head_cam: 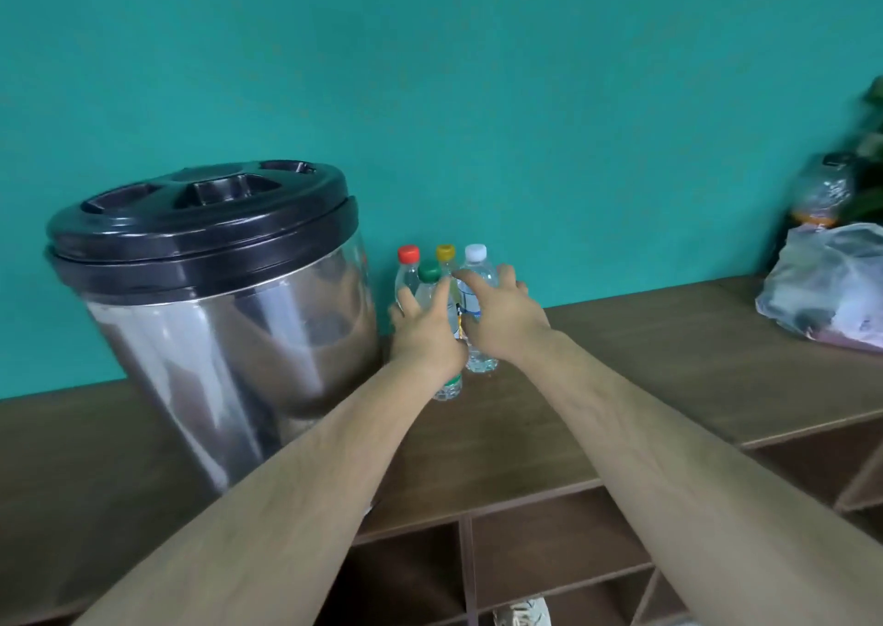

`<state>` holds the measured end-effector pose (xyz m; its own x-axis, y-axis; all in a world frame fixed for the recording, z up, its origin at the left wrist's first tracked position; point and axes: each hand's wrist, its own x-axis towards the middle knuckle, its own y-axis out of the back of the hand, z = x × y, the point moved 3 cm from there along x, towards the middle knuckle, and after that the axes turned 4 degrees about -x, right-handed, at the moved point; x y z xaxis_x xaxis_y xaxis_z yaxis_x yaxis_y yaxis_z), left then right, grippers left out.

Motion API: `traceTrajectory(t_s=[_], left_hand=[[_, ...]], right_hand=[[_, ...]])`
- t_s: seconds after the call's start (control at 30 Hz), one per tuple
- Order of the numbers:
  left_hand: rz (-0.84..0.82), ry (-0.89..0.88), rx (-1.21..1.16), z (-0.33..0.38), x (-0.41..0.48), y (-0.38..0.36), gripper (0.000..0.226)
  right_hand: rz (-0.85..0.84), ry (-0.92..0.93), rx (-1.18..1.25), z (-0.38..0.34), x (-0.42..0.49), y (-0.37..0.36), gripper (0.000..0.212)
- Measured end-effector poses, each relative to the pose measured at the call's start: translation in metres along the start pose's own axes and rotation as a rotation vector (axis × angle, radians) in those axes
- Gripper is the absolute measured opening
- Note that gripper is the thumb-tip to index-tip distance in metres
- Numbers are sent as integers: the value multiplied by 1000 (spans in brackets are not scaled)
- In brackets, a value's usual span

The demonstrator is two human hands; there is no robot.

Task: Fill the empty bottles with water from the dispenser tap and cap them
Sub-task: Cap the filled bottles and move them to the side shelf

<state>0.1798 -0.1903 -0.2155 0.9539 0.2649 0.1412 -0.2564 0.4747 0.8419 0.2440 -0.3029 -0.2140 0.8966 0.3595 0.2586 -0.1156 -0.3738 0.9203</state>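
Dispenser (229, 329) of shiny steel with a black lid is sitting on the wooden counter (621, 377), and four clear bottles are standing close together just to its right. The left hand (425, 334) is curling its fingers and thumb round the green-capped bottle (428, 274) at the front. The right hand (506, 319) is wrapping round the white-capped bottle (478, 267) beside it. The red-capped bottle (407, 276) and yellow-capped bottle (446, 253) are standing just behind. A plastic bag (826, 281) is lying far off to the right.

dispenser (215, 315) left on counter (645, 367) | bottles (476, 255) just right (clustered) | bag (831, 286) far right
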Motion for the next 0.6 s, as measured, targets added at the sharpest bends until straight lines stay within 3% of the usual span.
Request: traceTrajectory(t_s=[0.13, 0.33, 0.5, 0.6], left_hand=[[21, 31, -63, 9, 28, -16, 91], [128, 26, -113, 3, 34, -26, 62], [135, -89, -108, 2, -1, -27, 62], [138, -272, -99, 6, -54, -31, 64]], right_hand=[[-74, 0, 6, 8, 40, -10, 76], [5, 25, 93, 18, 44, -20, 48], [77, 50, 177, 17, -10, -8, 40], [160, 25, 218, 24, -68, 4, 40]])
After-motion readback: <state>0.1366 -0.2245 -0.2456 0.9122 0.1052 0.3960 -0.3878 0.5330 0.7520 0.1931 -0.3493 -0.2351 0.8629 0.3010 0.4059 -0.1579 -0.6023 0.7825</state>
